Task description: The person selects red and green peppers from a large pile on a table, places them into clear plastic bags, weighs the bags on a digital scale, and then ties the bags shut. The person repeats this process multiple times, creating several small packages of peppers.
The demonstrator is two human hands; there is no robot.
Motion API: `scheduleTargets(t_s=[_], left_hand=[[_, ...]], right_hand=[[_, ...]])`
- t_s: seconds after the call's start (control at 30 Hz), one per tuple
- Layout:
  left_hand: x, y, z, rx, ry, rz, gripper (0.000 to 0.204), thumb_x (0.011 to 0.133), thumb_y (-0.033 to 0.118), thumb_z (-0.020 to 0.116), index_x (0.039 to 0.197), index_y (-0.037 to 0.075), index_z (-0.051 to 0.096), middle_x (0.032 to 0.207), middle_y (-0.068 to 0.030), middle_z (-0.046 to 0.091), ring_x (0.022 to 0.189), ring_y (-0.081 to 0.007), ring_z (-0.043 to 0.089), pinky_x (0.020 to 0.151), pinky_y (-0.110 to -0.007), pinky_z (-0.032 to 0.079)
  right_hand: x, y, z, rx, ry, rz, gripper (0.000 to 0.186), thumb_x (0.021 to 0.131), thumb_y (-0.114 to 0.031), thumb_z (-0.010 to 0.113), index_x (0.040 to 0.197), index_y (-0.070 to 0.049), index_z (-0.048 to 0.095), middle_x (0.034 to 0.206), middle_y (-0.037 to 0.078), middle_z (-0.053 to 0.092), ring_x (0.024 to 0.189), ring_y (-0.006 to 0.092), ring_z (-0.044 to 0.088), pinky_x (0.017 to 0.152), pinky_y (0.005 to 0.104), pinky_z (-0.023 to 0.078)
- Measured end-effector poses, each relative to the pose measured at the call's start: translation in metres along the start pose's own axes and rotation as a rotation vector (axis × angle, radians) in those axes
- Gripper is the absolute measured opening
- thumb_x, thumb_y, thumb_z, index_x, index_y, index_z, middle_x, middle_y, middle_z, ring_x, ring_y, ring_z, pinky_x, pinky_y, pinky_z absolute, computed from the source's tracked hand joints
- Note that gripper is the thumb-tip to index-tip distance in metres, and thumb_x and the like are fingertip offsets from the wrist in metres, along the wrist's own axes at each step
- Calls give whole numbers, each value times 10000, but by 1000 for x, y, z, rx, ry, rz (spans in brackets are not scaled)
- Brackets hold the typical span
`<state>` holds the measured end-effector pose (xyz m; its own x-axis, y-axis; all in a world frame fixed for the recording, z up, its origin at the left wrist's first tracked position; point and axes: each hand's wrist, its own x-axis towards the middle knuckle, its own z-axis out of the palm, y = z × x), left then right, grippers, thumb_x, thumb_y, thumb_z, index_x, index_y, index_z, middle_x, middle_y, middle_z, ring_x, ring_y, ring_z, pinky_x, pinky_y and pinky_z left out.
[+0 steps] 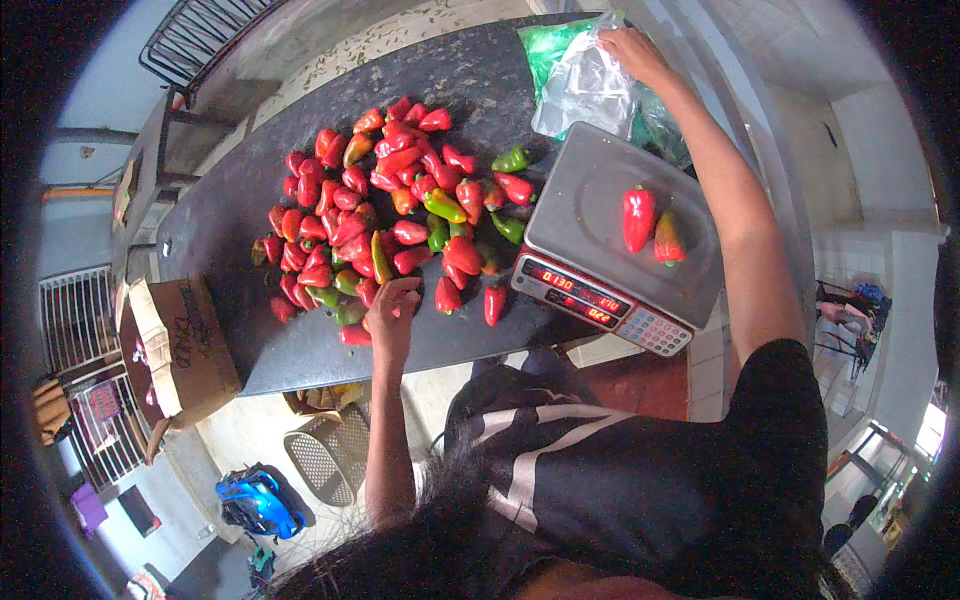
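Note:
My right hand (632, 52) stretches past the scale to the far end of the table, its fingers closed on a clear plastic bag (588, 92) in a stack of bags. Green plastic (543, 52) shows beside and under that stack. At the near edge of a heap of red peppers (350, 228), my left hand (394, 302) hovers or rests with loosely bent fingers, no pepper visible in them. A slim yellow-green pepper (381, 258) lies just beyond its fingertips. On the grey scale pan (590, 195) lie a red pepper (638, 220) and a green-and-orange pepper (669, 240).
The scale's lit red display (578, 292) and keypad (655, 328) face me. An open cardboard box (190, 345) stands at the table's left end. Below the dark table (270, 360), a woven plastic basket (325, 460) and a blue backpack (262, 502) are on the floor.

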<state>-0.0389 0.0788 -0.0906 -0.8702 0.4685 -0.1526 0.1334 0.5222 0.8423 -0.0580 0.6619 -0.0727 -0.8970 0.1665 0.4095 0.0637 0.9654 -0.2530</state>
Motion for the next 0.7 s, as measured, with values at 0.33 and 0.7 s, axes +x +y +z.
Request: scheduleTargets(t_s=[0.33, 0.7], left_hand=[[-4, 4, -3, 58, -47, 11, 201, 853, 30, 617, 1051, 41, 652, 993, -77, 657, 858, -161, 640, 760, -292, 512], [6, 28, -5, 41, -30, 85, 200, 839, 25, 611, 1035, 29, 650, 977, -80, 666, 856, -172, 634, 802, -298, 487]], right_hand=[[-4, 0, -25, 7, 141, 105, 181, 896, -212, 584, 927, -36, 615, 787, 139, 609, 741, 255, 579, 733, 358, 455], [17, -31, -61, 142, 436, 386, 185, 881, -163, 569, 858, 19, 594, 786, 214, 594, 732, 343, 597, 647, 438, 428]])
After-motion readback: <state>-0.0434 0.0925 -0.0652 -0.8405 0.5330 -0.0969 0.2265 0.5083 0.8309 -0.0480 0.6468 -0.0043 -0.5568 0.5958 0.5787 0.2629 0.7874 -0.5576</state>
